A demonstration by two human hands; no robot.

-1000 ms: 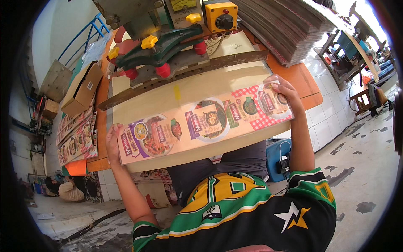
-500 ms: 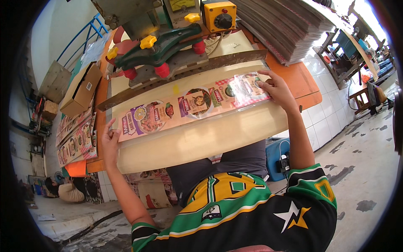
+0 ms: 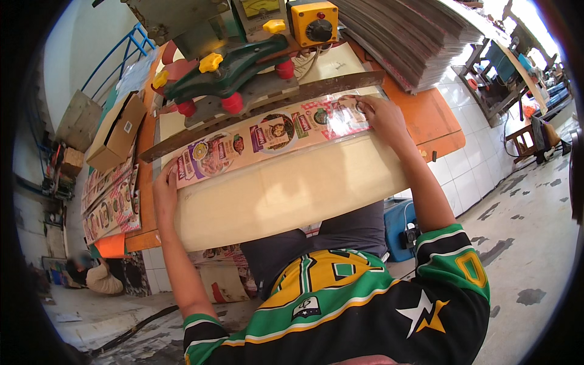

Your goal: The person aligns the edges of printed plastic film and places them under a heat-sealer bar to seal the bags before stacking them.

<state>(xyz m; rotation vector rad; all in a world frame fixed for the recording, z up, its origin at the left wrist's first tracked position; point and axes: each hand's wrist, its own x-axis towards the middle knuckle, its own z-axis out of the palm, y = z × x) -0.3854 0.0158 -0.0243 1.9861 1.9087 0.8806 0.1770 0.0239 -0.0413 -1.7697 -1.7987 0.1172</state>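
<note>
A long printed plastic strip (image 3: 246, 149) with food pictures, pink and glossy, lies across a cream sheet (image 3: 286, 188) in front of me. My left hand (image 3: 164, 187) grips the strip's left end, thumb and fingers at its edge. At the opposite end, my right hand (image 3: 383, 118) pinches the far right corner. The strip's far edge lies close along a long brown metal bar (image 3: 328, 87); I cannot tell whether they touch. Above the bar stands a press with a dark green arm (image 3: 243, 70), red feet (image 3: 232, 103) and yellow knobs (image 3: 211, 62).
A yellow control box (image 3: 313, 24) sits beside the press. Tall stacked sheets (image 3: 407, 45) occupy the orange table's (image 3: 443, 125) back right. At left are a cardboard box (image 3: 117, 134) and printed sheets (image 3: 109, 210). A blue container (image 3: 398, 234) stands below; another person (image 3: 104, 278) crouches at far left.
Both hands have slid the printed strip away from me toward the metal bar. My right hand has also moved left, and more of the cream sheet shows on the near side.
</note>
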